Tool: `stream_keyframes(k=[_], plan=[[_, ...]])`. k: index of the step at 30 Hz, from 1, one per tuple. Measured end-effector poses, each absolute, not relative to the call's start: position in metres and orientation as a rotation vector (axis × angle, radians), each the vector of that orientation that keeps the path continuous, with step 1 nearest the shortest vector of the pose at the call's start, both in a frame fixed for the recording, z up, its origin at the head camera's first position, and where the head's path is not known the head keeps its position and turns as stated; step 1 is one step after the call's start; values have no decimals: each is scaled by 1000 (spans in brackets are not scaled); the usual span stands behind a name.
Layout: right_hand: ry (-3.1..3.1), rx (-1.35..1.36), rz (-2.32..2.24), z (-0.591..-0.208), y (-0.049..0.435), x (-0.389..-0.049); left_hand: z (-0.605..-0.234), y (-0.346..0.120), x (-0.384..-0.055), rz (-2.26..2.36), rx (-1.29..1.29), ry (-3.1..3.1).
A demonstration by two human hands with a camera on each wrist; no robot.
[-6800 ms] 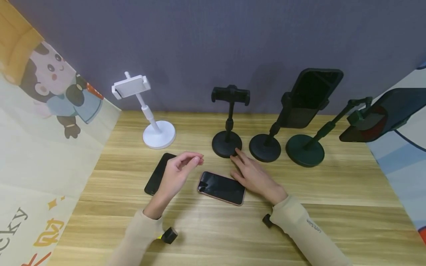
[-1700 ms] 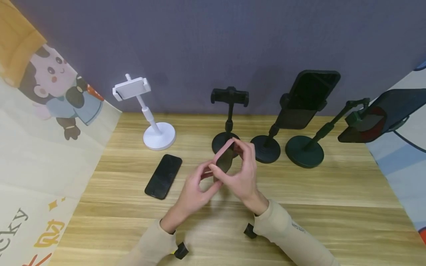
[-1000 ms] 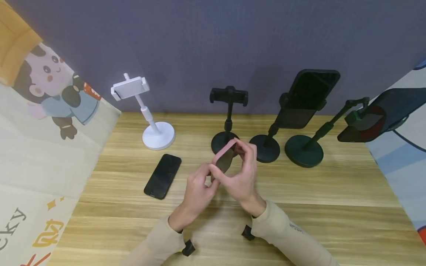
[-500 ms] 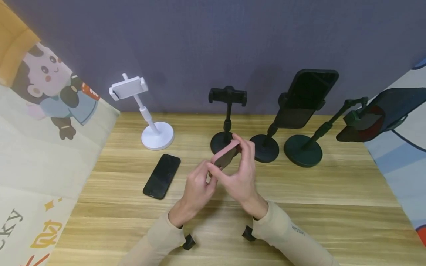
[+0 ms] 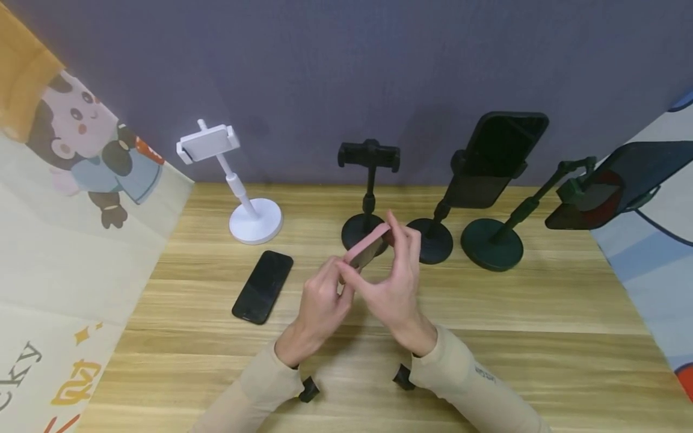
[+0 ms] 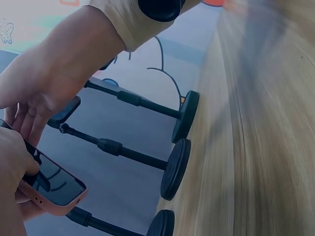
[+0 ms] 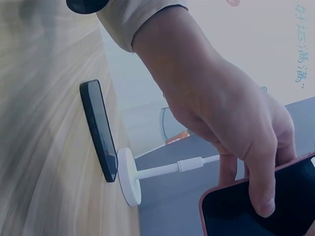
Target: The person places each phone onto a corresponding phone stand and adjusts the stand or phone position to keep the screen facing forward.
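Note:
Both hands hold a pink-edged phone point(image 5: 367, 242) raised over the table and tilted, in front of a black phone stand point(image 5: 369, 155) with no phone in its clamp. My left hand point(image 5: 322, 296) grips the phone's near left end, thumb on the screen as the right wrist view shows. My right hand point(image 5: 396, 293) holds it between thumb and fingers, with the index finger at the far upper end. In the left wrist view the phone point(image 6: 59, 183) shows its dark, reflecting screen and side buttons. A black phone point(image 5: 262, 287) lies flat on the table to the left.
A white stand point(image 5: 255, 221) with a white clamp stands at the back left. To the right are a black stand point(image 5: 433, 242) bearing a dark phone point(image 5: 495, 159) and a green stand point(image 5: 491, 245) bearing another phone point(image 5: 617, 183). A grey wall panel point(image 5: 303, 78) rises behind the wooden table point(image 5: 514, 313).
Earlier the pink-edged phone lay flat on the table, with the right hand touching the stand's base; both hands now hold it raised. Lately the right fingers have shifted slightly up at its far end.

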State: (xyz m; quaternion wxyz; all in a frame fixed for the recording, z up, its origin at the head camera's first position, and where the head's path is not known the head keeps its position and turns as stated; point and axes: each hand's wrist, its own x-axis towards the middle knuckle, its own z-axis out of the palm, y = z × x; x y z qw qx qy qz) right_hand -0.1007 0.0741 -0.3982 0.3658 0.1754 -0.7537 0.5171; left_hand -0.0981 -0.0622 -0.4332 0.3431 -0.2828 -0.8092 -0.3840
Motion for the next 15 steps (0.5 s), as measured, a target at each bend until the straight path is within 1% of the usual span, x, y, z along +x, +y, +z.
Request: stream_keyframes(k=[15], plan=[[-1861,513,1275,-389,78,-107,-427,-65,-105,-995,-779,-2073]])
